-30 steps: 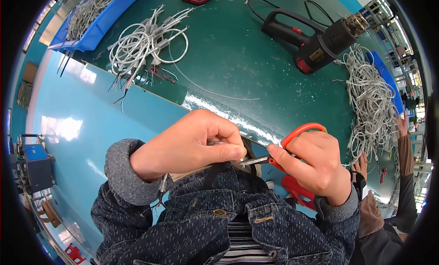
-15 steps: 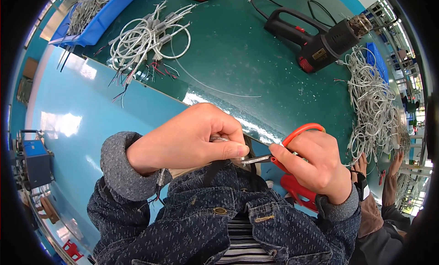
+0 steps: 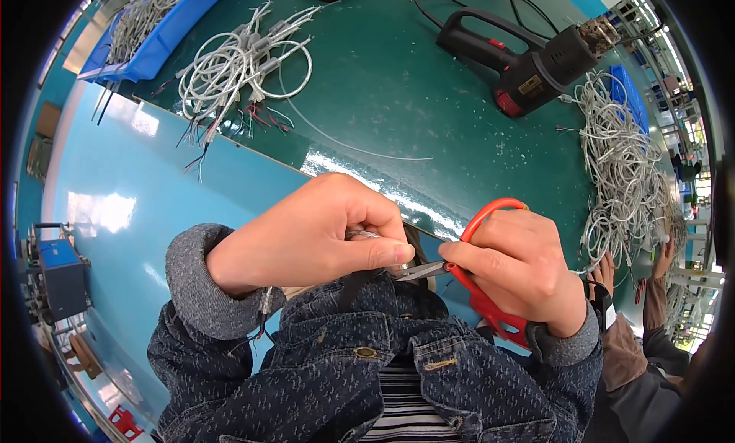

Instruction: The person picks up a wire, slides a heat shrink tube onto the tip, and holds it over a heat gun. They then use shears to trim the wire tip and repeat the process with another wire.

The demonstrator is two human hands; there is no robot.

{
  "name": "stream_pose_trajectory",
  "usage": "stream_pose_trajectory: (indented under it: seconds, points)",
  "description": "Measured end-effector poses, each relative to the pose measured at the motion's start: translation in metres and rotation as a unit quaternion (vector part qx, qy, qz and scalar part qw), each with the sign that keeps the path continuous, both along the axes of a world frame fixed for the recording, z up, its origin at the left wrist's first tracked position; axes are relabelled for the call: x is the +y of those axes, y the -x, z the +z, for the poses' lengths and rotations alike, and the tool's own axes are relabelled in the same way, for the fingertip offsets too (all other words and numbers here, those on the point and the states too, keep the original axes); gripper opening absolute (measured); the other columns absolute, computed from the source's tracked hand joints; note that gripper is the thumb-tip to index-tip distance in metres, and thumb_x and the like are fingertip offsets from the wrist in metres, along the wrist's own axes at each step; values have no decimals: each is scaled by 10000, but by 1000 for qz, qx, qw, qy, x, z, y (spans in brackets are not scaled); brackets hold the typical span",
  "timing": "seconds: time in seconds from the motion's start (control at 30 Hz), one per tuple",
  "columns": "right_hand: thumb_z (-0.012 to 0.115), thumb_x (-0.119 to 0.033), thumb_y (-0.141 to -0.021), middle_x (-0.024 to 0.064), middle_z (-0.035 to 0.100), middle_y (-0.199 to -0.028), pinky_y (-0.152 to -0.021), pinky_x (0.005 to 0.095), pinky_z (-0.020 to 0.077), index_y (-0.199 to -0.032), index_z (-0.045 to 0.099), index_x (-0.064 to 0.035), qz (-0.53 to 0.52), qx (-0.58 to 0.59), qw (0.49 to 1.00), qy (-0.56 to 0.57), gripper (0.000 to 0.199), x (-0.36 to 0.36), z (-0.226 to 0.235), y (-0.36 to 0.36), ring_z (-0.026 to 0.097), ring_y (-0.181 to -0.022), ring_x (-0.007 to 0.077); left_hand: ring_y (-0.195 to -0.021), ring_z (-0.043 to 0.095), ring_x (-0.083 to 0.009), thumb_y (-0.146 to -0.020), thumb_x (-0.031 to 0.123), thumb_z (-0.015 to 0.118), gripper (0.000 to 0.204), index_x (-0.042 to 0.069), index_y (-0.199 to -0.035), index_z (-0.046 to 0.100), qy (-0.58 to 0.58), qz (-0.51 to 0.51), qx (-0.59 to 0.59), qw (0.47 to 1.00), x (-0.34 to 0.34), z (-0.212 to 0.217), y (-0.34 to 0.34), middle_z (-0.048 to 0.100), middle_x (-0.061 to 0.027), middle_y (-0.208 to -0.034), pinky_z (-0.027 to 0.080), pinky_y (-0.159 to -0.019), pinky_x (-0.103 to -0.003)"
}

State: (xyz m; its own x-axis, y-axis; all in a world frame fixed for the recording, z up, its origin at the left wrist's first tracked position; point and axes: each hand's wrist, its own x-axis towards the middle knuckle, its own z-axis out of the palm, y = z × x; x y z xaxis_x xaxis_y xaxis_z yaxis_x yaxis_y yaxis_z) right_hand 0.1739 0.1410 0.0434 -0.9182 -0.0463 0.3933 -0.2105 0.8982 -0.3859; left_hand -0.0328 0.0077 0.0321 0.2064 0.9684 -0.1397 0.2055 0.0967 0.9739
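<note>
My left hand (image 3: pixel 321 236) is closed around a grey-white braided cable (image 3: pixel 264 299). Most of that cable is hidden in the fist; one end with loose thin wires hangs out by my left cuff, and a bit shows between thumb and forefinger. In my right hand (image 3: pixel 517 267) is a pair of red-handled scissors (image 3: pixel 422 271), its fingers through the loops. The blades point left, just beside my left thumb tip, slightly apart. Whether they touch the cable end is hard to make out. Both hands are in front of my body, close to the green table's (image 3: pixel 367 99) edge.
A coiled bundle of white cables (image 3: pixel 241 72) lies ahead on the left, by a blue bin (image 3: pixel 142 57) of cables. A black heat gun (image 3: pixel 528 60) rests at the far right. Beside it is a large cable heap (image 3: pixel 620 167), with another person's hands (image 3: pixel 605 271) near it.
The scissor blades have opened a little and shifted slightly left, with my right hand rotating a bit. My left hand keeps its grip on the cable.
</note>
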Motion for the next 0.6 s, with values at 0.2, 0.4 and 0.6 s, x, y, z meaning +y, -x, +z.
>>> stream_pose_trajectory:
  seconds: [0.2,0.4,0.6]
  points:
    - [694,-22,-589,43,546,-663,-461,305,390,-897,649,-49,5,4,999,34,313,1,-3,1,526,-542,190,-606,483,-92,-836,170,655,194,-5,-760,618,0,-1,-31,1000,-1,-4,-1,568,-28,-665,379,-556,-244]
    - [699,-58,-588,39,538,-668,-469,306,393,-898,651,-60,-11,16,999,-45,314,0,-2,0,523,-546,184,-557,416,-88,-827,138,635,175,-14,-742,615,-2,16,-41,999,-1,-6,-3,509,-24,-586,348,-513,-259]
    - [689,-100,-600,30,517,-661,-481,308,393,-903,650,-68,-21,18,997,-76,308,0,-5,0,512,-551,178,-563,413,-76,-827,133,634,175,-17,-738,614,9,21,-33,999,1,-6,-5,515,-13,-591,348,-515,-247]
